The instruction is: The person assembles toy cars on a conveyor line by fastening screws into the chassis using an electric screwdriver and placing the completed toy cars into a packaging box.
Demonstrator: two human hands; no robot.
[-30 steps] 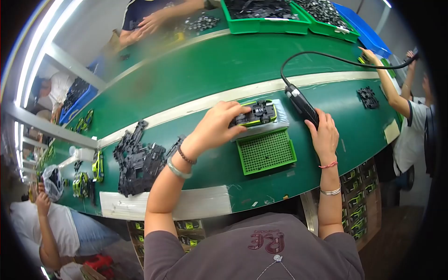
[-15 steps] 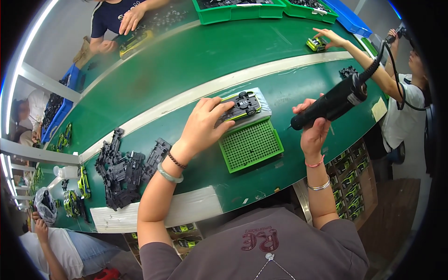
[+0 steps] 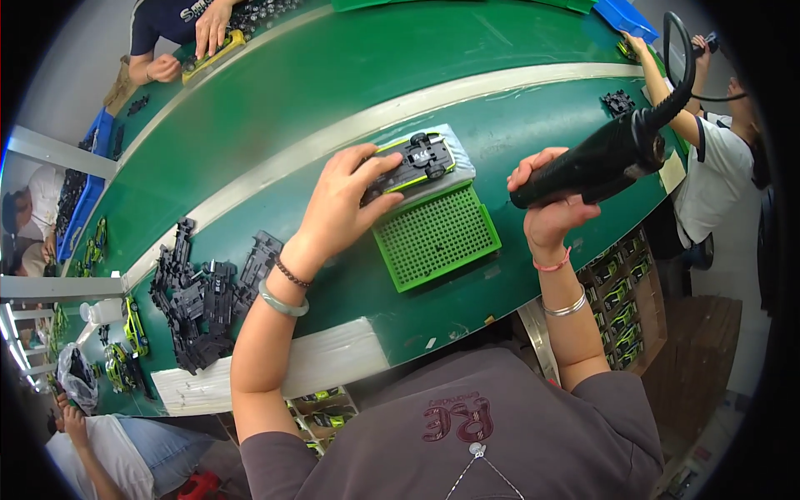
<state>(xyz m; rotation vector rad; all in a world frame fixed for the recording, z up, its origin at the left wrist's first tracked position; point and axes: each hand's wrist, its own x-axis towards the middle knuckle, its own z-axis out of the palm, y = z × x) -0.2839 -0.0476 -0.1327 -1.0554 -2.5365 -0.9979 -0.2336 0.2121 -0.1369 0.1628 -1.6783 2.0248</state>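
A toy car (image 3: 427, 156) lies wheels up, black underside showing, on a pale cloth pad (image 3: 460, 169). My left hand (image 3: 343, 193) wraps its fingers and thumb around the car's left end, hiding that part. To the right, my right hand (image 3: 552, 218) grips a black electric screwdriver (image 3: 587, 167). The tool is held nearly level above the table, its front end pointing left toward the green tray and apart from the car; its bit cannot be made out. Just in front of the pad sits a green perforated tray (image 3: 437, 242).
Black chassis parts (image 3: 204, 296) lie heaped left of my left forearm. More dark parts (image 3: 617, 102) lie at the far right, near the screwdriver's cable (image 3: 679, 92). Yellow-green toy cars (image 3: 123, 367) stand at the left end. Co-workers' hands (image 3: 214, 29) work across the table.
The whole view has shifted slightly. My left hand stays on the toy car, while the screwdriver has tipped a little flatter. The right-hand co-worker's hand has moved right with a toy car, toward the blue bin.
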